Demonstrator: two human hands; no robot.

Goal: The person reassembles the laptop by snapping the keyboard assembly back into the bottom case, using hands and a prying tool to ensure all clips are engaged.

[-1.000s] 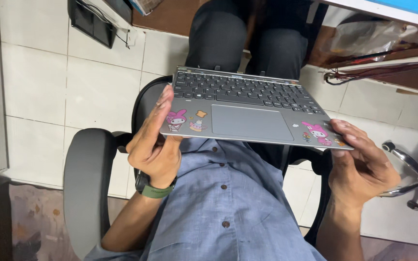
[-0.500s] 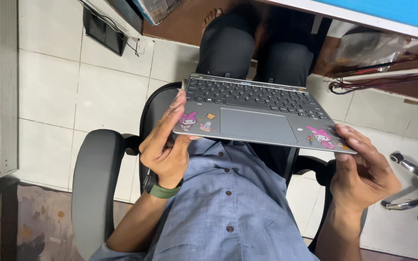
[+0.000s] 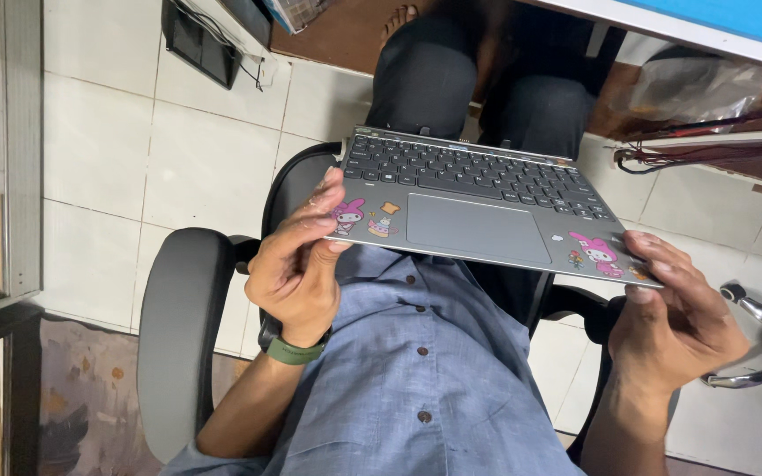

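My left hand [image 3: 297, 264] and right hand [image 3: 676, 313] pinch only the near corners of the grey keyboard base [image 3: 478, 207], held level above my lap, so one slipping thumb could tip it toward the tiled floor [image 3: 187, 150].

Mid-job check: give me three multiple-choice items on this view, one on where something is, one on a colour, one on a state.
1. Where does the left hand grip the keyboard base?
A. near left corner
B. far edge
C. touchpad middle

2. The band on the left wrist is:
A. red
B. green
C. white

3. The keyboard base is:
A. lying on the floor
B. shut under a lid
C. held up in both hands

Answers: 1 A, fingers pinch the corner by the sticker; 2 B, the band looks dark green; 3 C, the right hand holds the opposite corner above the lap.
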